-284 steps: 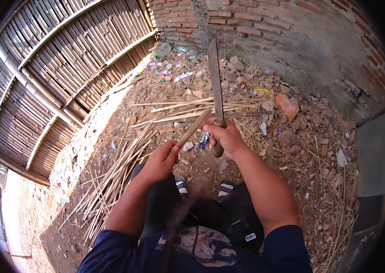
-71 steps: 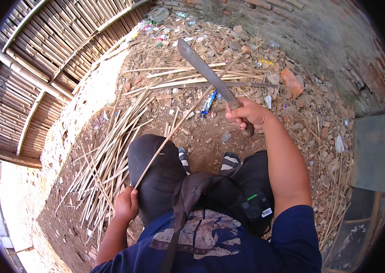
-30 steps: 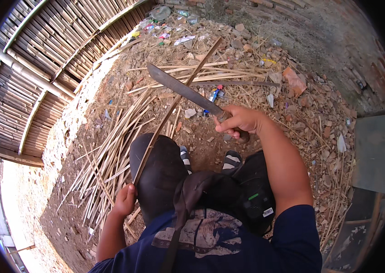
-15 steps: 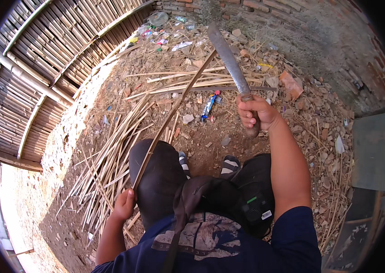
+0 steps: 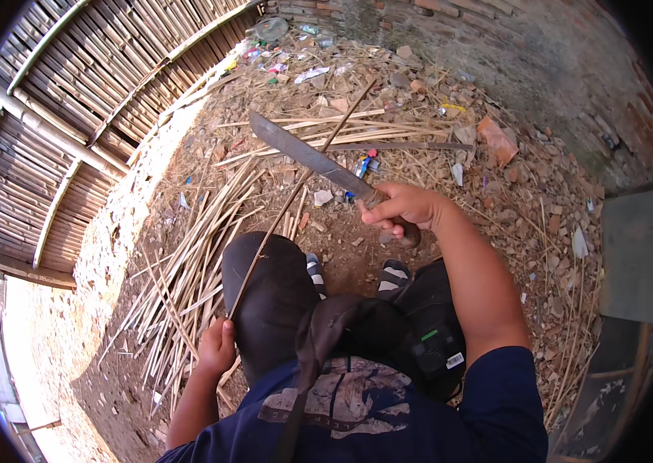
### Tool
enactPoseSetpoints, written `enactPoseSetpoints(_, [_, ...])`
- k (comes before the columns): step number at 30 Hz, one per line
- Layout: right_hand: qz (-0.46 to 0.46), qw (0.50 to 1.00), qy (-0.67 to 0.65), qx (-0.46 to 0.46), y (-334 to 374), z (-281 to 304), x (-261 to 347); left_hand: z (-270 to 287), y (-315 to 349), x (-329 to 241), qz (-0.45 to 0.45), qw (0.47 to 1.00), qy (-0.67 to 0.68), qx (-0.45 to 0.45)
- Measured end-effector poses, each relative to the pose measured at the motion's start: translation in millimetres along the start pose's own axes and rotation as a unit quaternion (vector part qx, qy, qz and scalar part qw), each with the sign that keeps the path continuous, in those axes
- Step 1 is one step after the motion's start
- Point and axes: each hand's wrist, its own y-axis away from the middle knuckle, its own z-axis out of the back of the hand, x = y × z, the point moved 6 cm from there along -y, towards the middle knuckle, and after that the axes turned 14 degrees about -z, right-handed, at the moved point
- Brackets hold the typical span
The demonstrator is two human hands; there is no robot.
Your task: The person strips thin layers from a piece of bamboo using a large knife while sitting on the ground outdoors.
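My right hand point(image 5: 397, 210) is closed round the wooden handle of a machete point(image 5: 303, 154). Its broad grey blade points up and to the left and crosses over a long thin bamboo strip point(image 5: 276, 217); I cannot tell whether the two touch. The near end of that strip is in my closed left hand point(image 5: 217, 344), beside my left knee. From there the strip slants up and right past the knee, its far end above the blade.
A pile of split bamboo strips point(image 5: 180, 285) lies on the ground at left. More strips point(image 5: 396, 127) lie crosswise ahead, among rubble and litter. A bamboo screen point(image 5: 72, 116) stands at far left, a brick wall point(image 5: 542, 77) at back right, and a grey panel point(image 5: 635, 255) at right.
The machete has swung down and to the left, from nearly upright to a slant across the strip. My right hand has lowered and shifted left. My left hand keeps its hold.
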Motion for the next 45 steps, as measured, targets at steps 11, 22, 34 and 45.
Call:
enactPoseSetpoints(11, [-0.022, 0.999, -0.005, 0.032, -9, 5, -13, 1, -7, -7, -0.018, 1.000, -0.012, 0.018])
enactPoseSetpoints(22, [0.072, 0.899, 0.396, -0.171, -7, -4, 8, 3, -9, -9, 0.005, 0.999, -0.007, 0.031])
enactPoseSetpoints(34, [-0.033, 0.999, -0.019, -0.018, 3, 21, -15, 0, -6, -33, -0.041, 0.993, -0.104, -0.044])
enactPoseSetpoints(45, [0.064, 0.990, -0.126, 0.018, 10, 33, -6, -3, -8, -28, -0.062, 0.990, -0.115, -0.049])
